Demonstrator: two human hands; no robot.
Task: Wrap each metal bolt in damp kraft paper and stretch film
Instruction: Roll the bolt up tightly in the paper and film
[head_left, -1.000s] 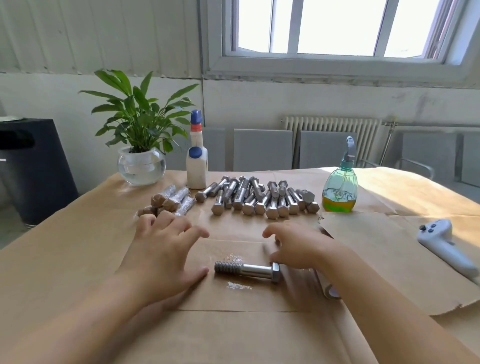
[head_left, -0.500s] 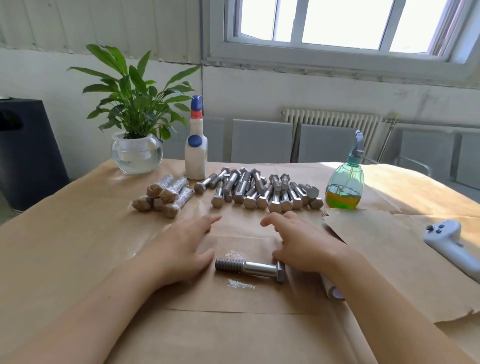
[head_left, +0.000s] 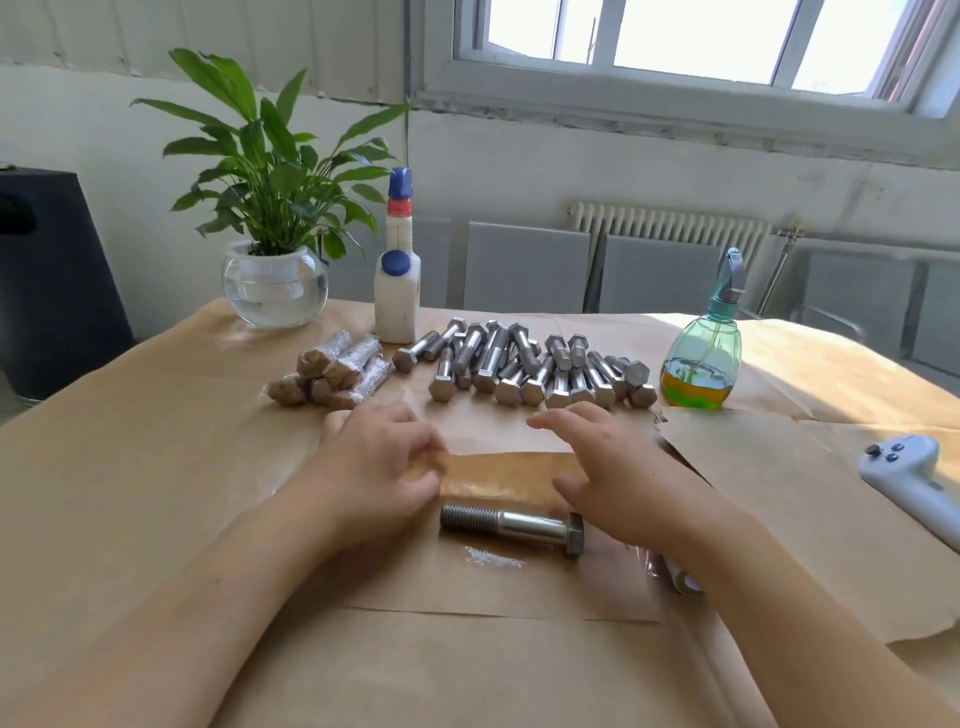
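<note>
Head camera view: the fingers of the left hand (head_left: 382, 470) curl loosely onto the far edge of a sheet of kraft paper (head_left: 498, 582), which appears to be lifted and folding toward the person, while the right hand (head_left: 613, 473) rests with fingers spread apart and flat on the same fold, gripping nothing. It is hard to tell whether the left fingertips actually pinch the paper edge or only press on it. Between the two hands, just nearer the person, a single bare metal bolt (head_left: 511, 525) lies on its side on the sheet, threaded end toward the left hand, hexagonal head toward the right, with a small glistening wet patch (head_left: 491, 558) on the paper just in front of it. A roll of stretch film (head_left: 680, 579) shows partly under the right forearm. Farther back, a pile of unwrapped bolts (head_left: 524, 366) lies in the middle of the paper-covered table (head_left: 130, 467), with a cluster of wrapped bolts (head_left: 332, 376) to its left. A white bottle (head_left: 397, 280) with a blue cap stands behind them, a potted plant (head_left: 275, 280) in a glass bowl at the far left, a green spray bottle (head_left: 701, 358) at the right, and a white handheld controller (head_left: 914, 478) near the right edge.
</note>
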